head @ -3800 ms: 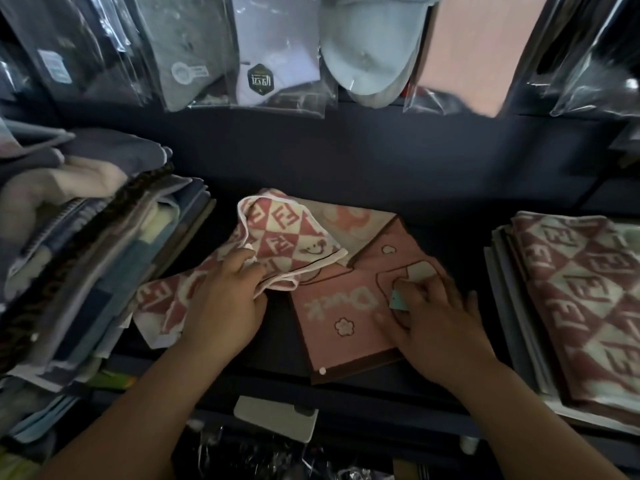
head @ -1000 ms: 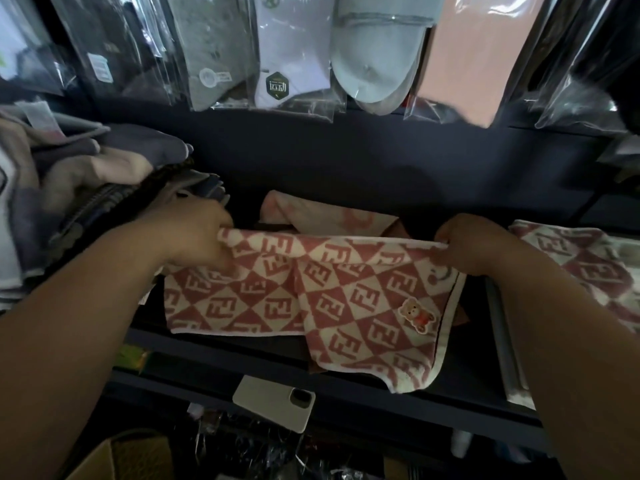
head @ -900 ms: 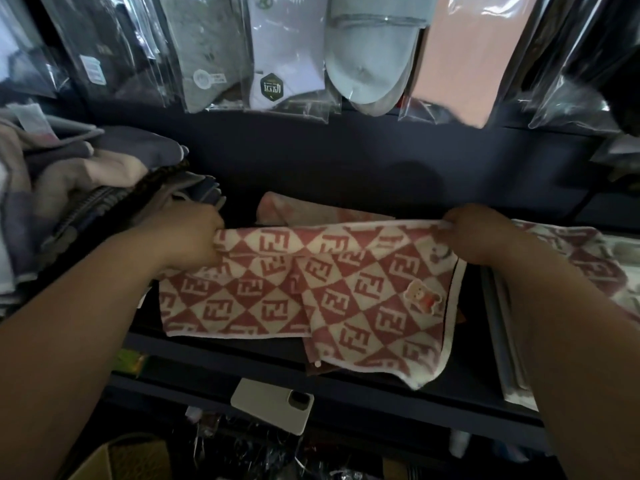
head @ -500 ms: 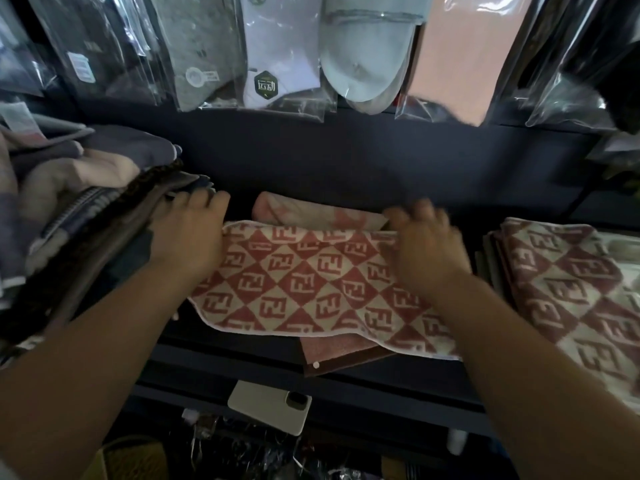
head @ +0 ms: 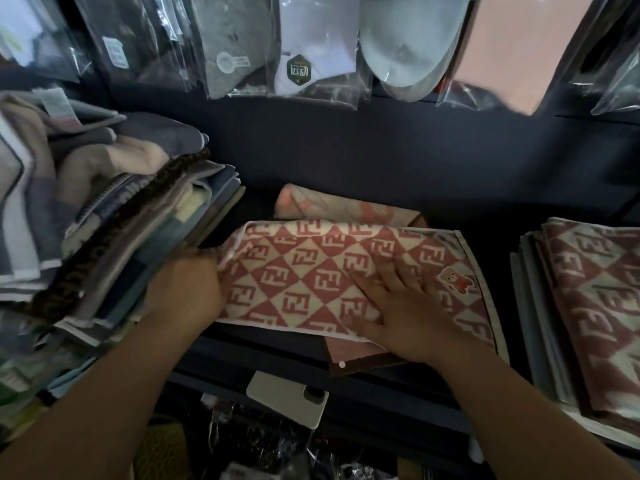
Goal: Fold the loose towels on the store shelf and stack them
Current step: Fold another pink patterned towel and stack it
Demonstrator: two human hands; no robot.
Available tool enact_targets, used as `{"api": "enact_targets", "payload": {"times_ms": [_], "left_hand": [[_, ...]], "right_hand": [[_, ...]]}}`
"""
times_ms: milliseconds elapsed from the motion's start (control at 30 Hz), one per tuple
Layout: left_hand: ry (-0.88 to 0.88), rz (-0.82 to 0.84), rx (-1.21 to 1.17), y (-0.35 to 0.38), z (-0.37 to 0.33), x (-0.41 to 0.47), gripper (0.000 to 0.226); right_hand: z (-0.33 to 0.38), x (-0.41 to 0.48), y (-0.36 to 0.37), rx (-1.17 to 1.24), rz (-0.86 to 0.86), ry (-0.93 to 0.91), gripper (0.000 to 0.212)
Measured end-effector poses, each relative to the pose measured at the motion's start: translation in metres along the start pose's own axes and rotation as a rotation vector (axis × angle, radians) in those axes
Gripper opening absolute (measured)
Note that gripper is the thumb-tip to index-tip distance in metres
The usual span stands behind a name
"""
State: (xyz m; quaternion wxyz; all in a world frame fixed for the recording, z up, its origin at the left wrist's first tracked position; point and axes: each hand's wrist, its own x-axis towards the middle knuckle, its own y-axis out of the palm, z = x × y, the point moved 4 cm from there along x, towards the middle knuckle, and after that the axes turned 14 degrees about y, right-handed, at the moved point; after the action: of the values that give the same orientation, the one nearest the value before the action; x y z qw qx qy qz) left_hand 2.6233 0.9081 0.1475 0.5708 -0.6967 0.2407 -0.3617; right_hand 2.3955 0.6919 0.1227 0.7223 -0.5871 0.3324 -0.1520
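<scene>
the right hand (head: 401,306) lies flat, fingers spread, on the red checked towel (head: 304,268). the left hand (head: 187,289) grips the towel's left end on the shelf (head: 263,348).

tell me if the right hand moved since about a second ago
Yes. The right hand has shifted left, away from the right-hand stack of towels, and now lies flat on the middle of the checkered towel.

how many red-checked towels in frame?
2. The mid-shelf towel lies under the flat right hand, with the left hand at its left end. The right-stack towel tops a pile; more may be hidden beneath.
</scene>
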Motion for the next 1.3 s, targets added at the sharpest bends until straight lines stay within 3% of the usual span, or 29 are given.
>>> {"api": "enact_targets", "payload": {"times_ms": [67,200,300,367,467,533,633,767,833,967,1133,1300], "left_hand": [[0.085,-0.078,-0.041,-0.001,0.000,0.001,0.022],[0.143,-0.183,-0.121,-0.024,-0.008,0.008,0.030],[-0.004,-0.136,-0.464,-0.054,-0.019,0.021,0.028],[0.044,-0.121,-0.642,-0.076,-0.036,0.027,0.029],[0.291,-0.039,-0.643,-0.090,-0.076,0.028,0.020],[0.413,0.025,-0.581,-0.080,-0.099,0.027,0.021],[0.510,0.158,-0.504,-0.051,-0.130,0.013,0.029],[0.618,0.119,-0.517,-0.023,-0.147,-0.013,0.027],[0.576,0.082,-0.429,-0.013,-0.139,-0.024,0.031],[0.432,0.080,-0.277,-0.008,-0.114,-0.043,0.033],[0.158,-0.007,-0.465,-0.035,-0.070,-0.041,0.008],[-0.219,-0.094,-0.758,-0.071,-0.024,-0.031,0.010]], "right_hand": [[-0.001,0.000,-0.001,0.016,0.012,0.000,0.079],[-0.003,-0.003,-0.004,0.044,0.030,0.003,0.078],[0.004,-0.006,-0.018,0.135,0.015,0.016,0.072],[0.017,-0.012,-0.041,0.367,-0.096,0.004,0.067],[0.036,-0.030,-0.080,0.839,-0.219,-0.062,0.054],[0.046,-0.037,-0.094,1.078,-0.140,-0.056,0.045],[0.053,-0.036,-0.091,1.118,-0.096,0.007,0.047],[0.041,-0.023,-0.071,1.043,-0.219,0.089,0.029],[0.034,-0.019,-0.065,1.072,-0.167,0.132,0.026],[0.030,-0.015,-0.072,1.371,-0.008,0.210,0.023],[0.056,0.013,-0.095,1.742,0.176,0.175,0.024],[0.097,0.028,-0.122,1.873,0.290,0.100,0.024]]}}
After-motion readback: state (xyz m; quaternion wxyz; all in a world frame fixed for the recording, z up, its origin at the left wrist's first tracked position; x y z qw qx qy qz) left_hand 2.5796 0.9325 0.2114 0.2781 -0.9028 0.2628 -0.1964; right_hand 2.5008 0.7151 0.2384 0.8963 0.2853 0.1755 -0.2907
